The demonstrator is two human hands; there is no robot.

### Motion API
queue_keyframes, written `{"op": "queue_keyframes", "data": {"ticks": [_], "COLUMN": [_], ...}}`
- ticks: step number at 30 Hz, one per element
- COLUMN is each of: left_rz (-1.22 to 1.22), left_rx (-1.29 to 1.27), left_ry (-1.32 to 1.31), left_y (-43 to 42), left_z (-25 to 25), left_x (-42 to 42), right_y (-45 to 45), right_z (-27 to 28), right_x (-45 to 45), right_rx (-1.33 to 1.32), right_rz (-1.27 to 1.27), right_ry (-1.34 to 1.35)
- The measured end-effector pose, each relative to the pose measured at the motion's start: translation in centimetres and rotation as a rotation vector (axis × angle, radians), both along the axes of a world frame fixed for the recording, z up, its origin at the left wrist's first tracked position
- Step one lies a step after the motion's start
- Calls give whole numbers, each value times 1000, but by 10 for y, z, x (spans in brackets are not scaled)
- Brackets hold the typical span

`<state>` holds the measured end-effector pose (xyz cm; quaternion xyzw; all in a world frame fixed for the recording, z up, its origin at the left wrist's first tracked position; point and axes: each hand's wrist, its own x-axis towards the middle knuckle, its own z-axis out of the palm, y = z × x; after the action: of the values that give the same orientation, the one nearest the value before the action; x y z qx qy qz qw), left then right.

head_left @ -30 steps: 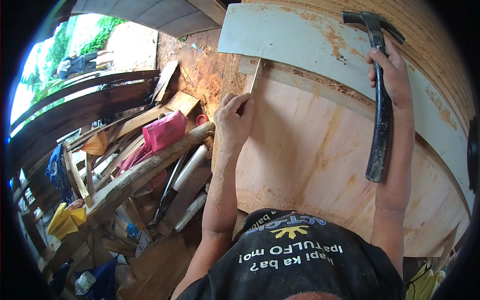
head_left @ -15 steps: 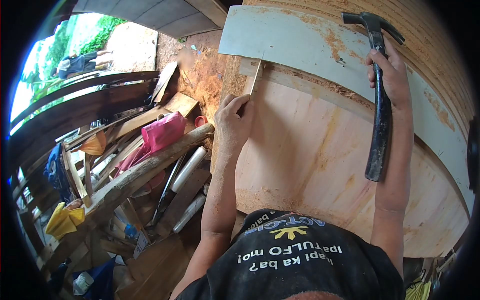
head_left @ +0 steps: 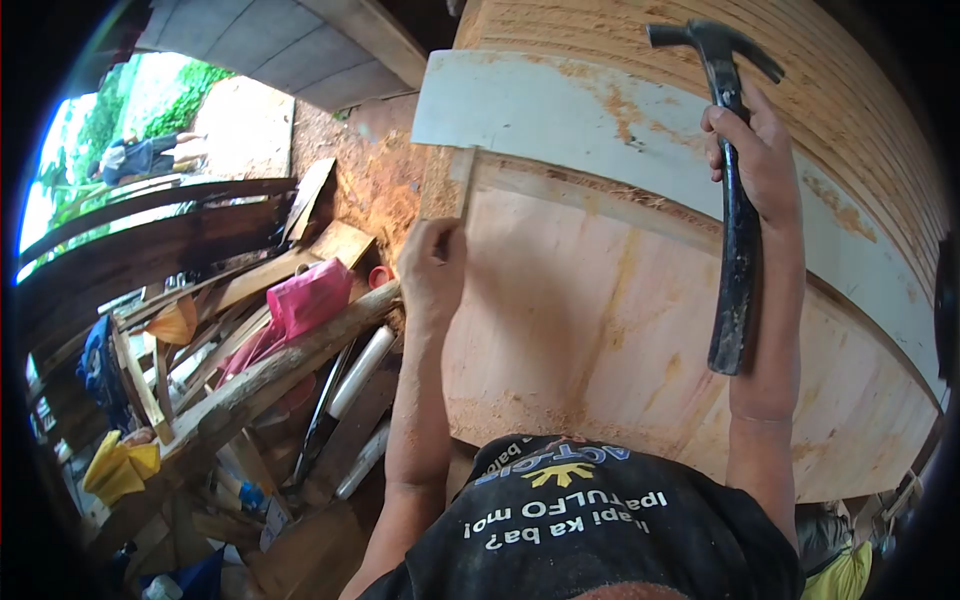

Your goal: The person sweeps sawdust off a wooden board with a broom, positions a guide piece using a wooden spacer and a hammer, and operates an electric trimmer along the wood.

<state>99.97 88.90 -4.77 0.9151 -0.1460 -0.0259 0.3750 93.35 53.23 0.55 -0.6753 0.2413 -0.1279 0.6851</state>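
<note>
My left hand (head_left: 432, 265) is closed at the left edge of a pale wooden panel (head_left: 560, 290). A thin, narrow grey strip (head_left: 469, 185) sticks up from its grip, its far end at the lower edge of a whitish board (head_left: 520, 105). I cannot make out the strip's exact kind. Higher up on the right, my right hand (head_left: 755, 150) is wrapped round a black claw hammer (head_left: 738, 250) near its head. The hammer's handle points back along my forearm, above the panel.
Sawdust lies along the groove beside the whitish board. Stacked wood sheets (head_left: 850, 90) rise at the far right. To the left are a log (head_left: 270, 380), a pink bag (head_left: 310, 300), a yellow cloth (head_left: 120, 468) and scrap wood. A person (head_left: 150, 158) is in the background.
The view has shifted, so the boards appear lower and further left. The strip in my left hand has turned from a pale slanted line to a more upright grey one. My right hand still holds the hammer.
</note>
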Motion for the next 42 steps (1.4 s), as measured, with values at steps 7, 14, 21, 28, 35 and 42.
{"op": "queue_keyframes", "data": {"ticks": [7, 14, 21, 28, 35, 42], "left_rz": [-247, -289, -278, -316, -320, -61], "left_rx": [65, 183, 226, 199, 217, -97], "left_ry": [-468, -535, -578, -563, -556, -239], "left_y": [-67, -83, -86, -86, -85, -28], "left_z": [-4, -38, -40, -37, -39, -13], "left_x": [58, 65, 67, 67, 70, 82], "right_y": [55, 38, 47, 42, 38, 48], "right_z": [8, 20, 19, 34, 8, 2], "right_x": [-92, -115, -102, -89, -91, -146], "right_rx": [61, -766, -1049, -856, -1015, -287], "right_rz": [-56, 140, 11, 104, 303, 14], "right_ry": [-82, 129, -232, -111, 345, 178]}}
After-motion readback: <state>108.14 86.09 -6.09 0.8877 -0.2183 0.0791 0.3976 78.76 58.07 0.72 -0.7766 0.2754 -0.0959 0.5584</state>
